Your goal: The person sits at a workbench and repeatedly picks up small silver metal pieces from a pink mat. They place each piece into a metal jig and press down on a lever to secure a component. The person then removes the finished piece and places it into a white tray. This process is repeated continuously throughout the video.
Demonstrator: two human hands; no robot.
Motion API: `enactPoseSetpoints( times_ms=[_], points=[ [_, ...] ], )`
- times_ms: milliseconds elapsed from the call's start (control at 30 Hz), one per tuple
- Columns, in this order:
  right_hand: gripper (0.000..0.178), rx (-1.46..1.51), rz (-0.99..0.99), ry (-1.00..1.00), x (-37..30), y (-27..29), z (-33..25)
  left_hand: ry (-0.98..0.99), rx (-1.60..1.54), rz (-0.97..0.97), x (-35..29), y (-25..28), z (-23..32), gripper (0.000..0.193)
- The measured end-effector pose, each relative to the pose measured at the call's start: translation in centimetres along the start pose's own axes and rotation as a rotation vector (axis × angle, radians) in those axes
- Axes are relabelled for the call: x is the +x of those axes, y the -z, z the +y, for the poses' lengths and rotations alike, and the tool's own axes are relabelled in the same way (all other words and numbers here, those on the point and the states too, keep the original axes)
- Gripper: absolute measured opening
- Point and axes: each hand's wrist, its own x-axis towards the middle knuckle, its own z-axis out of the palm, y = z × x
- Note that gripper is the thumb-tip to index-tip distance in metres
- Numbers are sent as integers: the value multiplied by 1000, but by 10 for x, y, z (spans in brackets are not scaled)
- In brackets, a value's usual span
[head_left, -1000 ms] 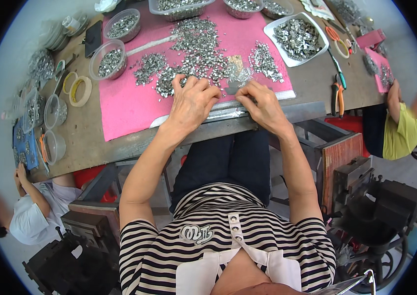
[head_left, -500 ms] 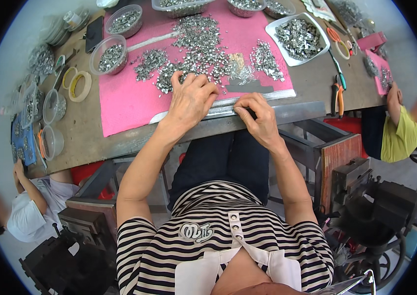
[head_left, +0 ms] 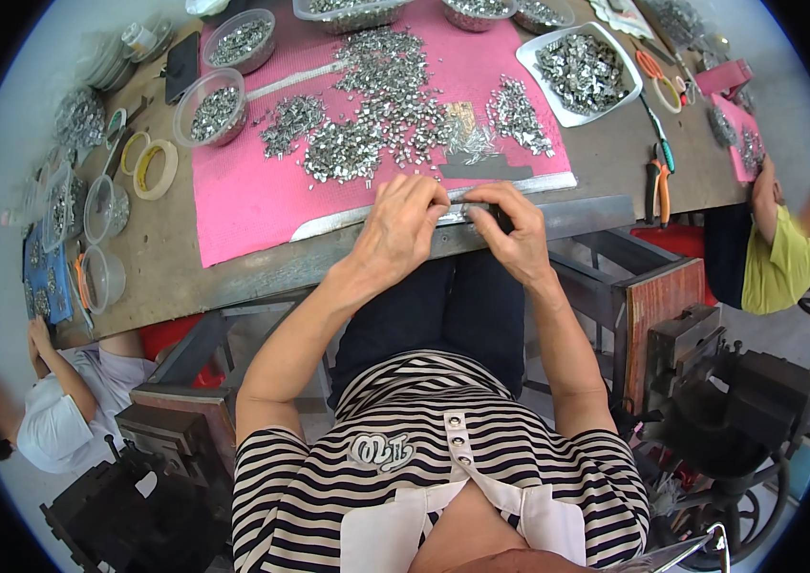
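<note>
My left hand [head_left: 403, 229] and my right hand [head_left: 512, 232] meet at the near edge of a pink mat [head_left: 252, 196] on a brown table [head_left: 171, 277]. Both hands pinch a long thin silver strip [head_left: 467, 212] that lies along the mat's front edge; the fingers are closed on it. Just beyond the hands lie heaps of small silver metal pieces [head_left: 376, 115] spread over the mat. A dark flat strip [head_left: 486, 172] lies on the mat behind my right hand.
Clear tubs of metal pieces [head_left: 212, 105] stand at the mat's left, a white tray [head_left: 582, 72] of them at the right. Tape rolls [head_left: 155, 167], orange pliers [head_left: 658, 186] and scissors [head_left: 653, 72] lie on the table. Other people sit at left [head_left: 52, 411] and right [head_left: 778, 258].
Both hands have drawn back from the heaps toward the table's near edge and come closer together, now pinching the silver strip at the mat's front.
</note>
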Motion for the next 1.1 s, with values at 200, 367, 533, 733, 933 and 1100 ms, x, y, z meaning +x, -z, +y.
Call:
enactPoseSetpoints(
  times_ms=[200,367,533,733,933,1100],
  points=[
    [12,137,81,-93,-6,0,14,-25,13,32,-4,-10,-2,9],
    [12,161,30,-172,-9,3,15,-37,33,45,-5,-12,-1,11],
    [10,136,88,-102,-6,0,14,-70,85,64,-4,-14,-1,13],
    [10,91,37,-73,0,3,13,-170,250,124,-9,-18,3,17],
    [12,-123,-218,124,38,12,10,-170,359,119,-23,-14,9,33],
    [11,-260,-370,333,73,0,22,-87,332,241,-35,-17,6,45]
  ],
)
